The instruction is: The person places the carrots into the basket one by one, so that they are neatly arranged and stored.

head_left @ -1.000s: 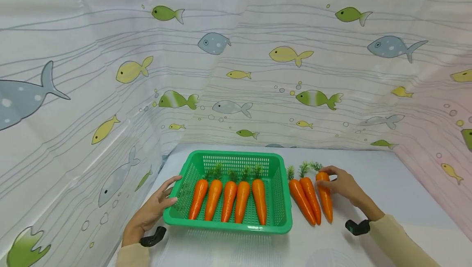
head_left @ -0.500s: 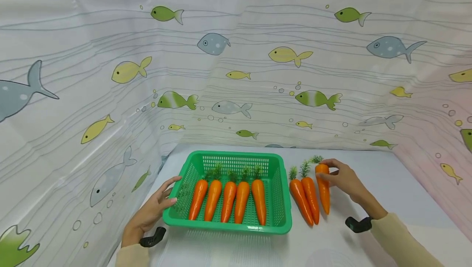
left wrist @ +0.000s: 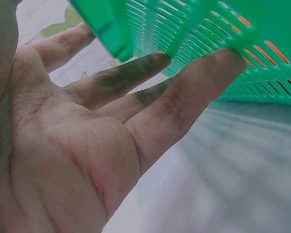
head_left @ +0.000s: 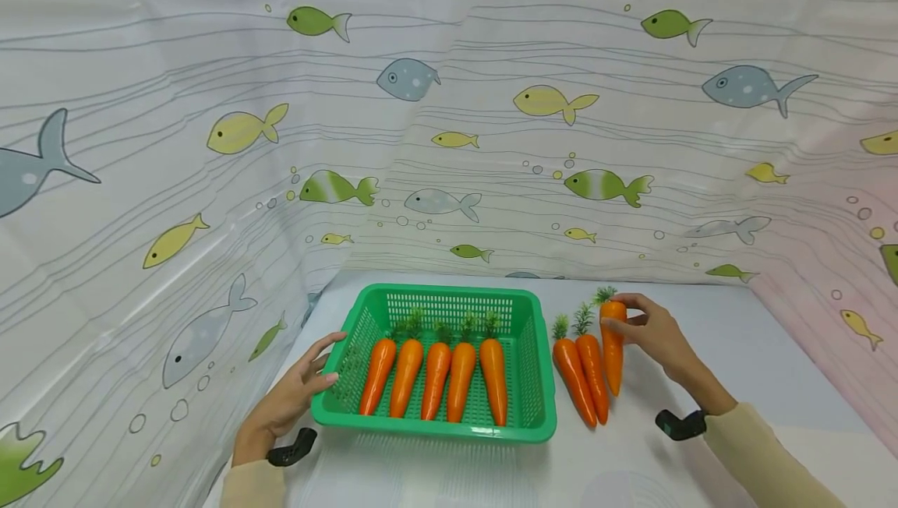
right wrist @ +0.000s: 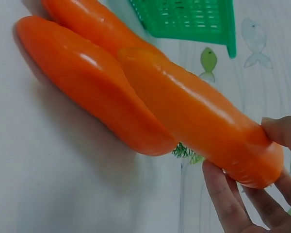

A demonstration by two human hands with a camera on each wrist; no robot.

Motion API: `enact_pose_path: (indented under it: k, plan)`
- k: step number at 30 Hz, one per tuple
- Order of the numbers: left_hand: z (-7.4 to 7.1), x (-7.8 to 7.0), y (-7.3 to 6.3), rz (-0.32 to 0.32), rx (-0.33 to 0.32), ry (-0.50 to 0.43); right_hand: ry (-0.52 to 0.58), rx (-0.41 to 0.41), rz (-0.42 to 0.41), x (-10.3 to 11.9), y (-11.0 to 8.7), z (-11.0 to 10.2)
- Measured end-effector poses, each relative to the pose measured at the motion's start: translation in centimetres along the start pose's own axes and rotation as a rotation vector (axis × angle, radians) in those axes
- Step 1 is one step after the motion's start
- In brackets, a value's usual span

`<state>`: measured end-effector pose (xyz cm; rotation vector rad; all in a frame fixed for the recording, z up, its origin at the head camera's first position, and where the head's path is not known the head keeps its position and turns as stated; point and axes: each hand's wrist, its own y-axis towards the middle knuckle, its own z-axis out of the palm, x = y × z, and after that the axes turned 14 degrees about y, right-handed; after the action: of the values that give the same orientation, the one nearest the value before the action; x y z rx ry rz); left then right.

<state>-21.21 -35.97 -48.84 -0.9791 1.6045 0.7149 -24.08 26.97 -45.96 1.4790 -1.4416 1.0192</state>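
My right hand (head_left: 658, 338) pinches an orange carrot (head_left: 613, 348) near its leafy top, thumb on one side and fingers on the other. In the right wrist view this carrot (right wrist: 199, 114) hangs over another carrot (right wrist: 87, 77), its tip overlapping that one. Two carrots lie side by side on the table between the basket and my right hand. My left hand (head_left: 286, 399) is at the left side of a green plastic basket (head_left: 449, 432). Its extended fingers (left wrist: 199, 80) touch the slotted wall (left wrist: 184, 24) in the left wrist view.
Several carrots with green tops, such as one carrot (head_left: 493, 383), lie in a row inside the basket. A white table (head_left: 596, 477) is underneath. A fish-patterned sheet (head_left: 491, 204) stands behind and along both sides.
My right hand has raised the carrot off the table and moved it away from me, its tip now higher in view. The left hand stays at the basket.
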Motion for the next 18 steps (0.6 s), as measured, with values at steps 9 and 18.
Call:
enact_pose_path:
  k: [9,18]
  plan:
    - [0.0,0.0,0.0,0.007,0.004,-0.004,0.005,0.007,-0.022,0.3,0.2,0.0]
    - [0.1,0.2,0.0,-0.004,-0.008,0.005,0.068,0.059,-0.015,1.0,0.2,0.4]
